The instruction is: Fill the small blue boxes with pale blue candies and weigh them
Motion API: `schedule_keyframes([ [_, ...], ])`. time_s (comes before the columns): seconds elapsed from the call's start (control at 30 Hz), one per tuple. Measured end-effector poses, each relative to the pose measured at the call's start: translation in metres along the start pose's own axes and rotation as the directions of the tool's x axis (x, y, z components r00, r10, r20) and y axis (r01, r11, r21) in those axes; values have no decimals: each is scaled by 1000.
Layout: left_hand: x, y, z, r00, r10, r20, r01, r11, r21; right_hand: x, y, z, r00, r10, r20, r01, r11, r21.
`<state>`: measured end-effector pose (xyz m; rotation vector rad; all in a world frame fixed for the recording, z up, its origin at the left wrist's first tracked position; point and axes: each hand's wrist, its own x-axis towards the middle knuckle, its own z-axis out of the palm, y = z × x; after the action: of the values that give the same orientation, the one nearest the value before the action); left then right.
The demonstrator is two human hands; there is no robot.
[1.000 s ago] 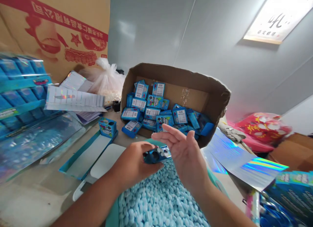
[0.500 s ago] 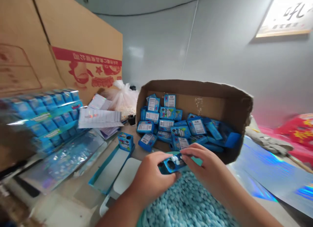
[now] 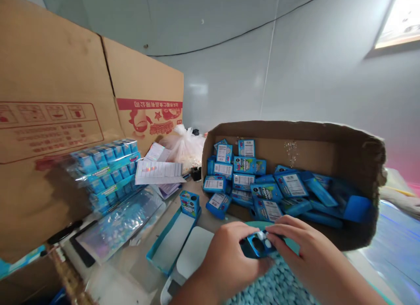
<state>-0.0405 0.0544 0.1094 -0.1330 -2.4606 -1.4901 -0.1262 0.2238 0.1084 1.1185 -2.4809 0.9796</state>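
Observation:
My left hand (image 3: 231, 252) is wrapped round a small blue candy box (image 3: 257, 245) with a dark round hole in its upper face. My right hand (image 3: 300, 239) is closed at the box's right end, fingertips pinched against it. Some pale candies (image 3: 266, 240) show at that end by my right fingers; the fingers partly hide them. Directly below both hands lies a heap of light blue candies (image 3: 274, 281) in a teal tub (image 3: 292, 244).
A brown carton (image 3: 331, 147) holding several blue candy boxes stands behind the hands. To the left are an open blue tray (image 3: 172, 239) with one upright box (image 3: 189, 203), a white scale (image 3: 195, 248), wrapped packs (image 3: 108, 169), papers (image 3: 159, 171) and a large carton (image 3: 65, 86).
My view has turned left, so everything sits further right and slightly lower in the picture. Both hands still hold the box over the candies; fewer pale candies show beside my right fingers.

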Motion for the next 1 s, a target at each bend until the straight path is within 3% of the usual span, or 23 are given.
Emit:
schedule_keyframes([
  [0.3, -3, -2, 2, 994, 106, -16, -106, 994, -33, -3, -1, 0, 986, -112, 128, 98, 989, 111],
  [0.53, -2, -2, 4, 990, 139, -31, -140, 990, -33, -5, -2, 9, 980, -197, 25, 196, 980, 35],
  [0.73, 1, -6, 8, 988, 134, -84, -135, 991, -15, -10, -12, 19, 915, -384, -126, 379, 923, -65],
  [0.87, 1, -10, 8, 981, 182, -70, -183, 983, -7, -10, -19, 20, 914, -377, -151, 359, 924, -133],
  [1.0, -2, -3, 6, 985, 152, -81, -154, 988, -26, -11, -30, 11, 932, -316, -176, 291, 944, -157],
])
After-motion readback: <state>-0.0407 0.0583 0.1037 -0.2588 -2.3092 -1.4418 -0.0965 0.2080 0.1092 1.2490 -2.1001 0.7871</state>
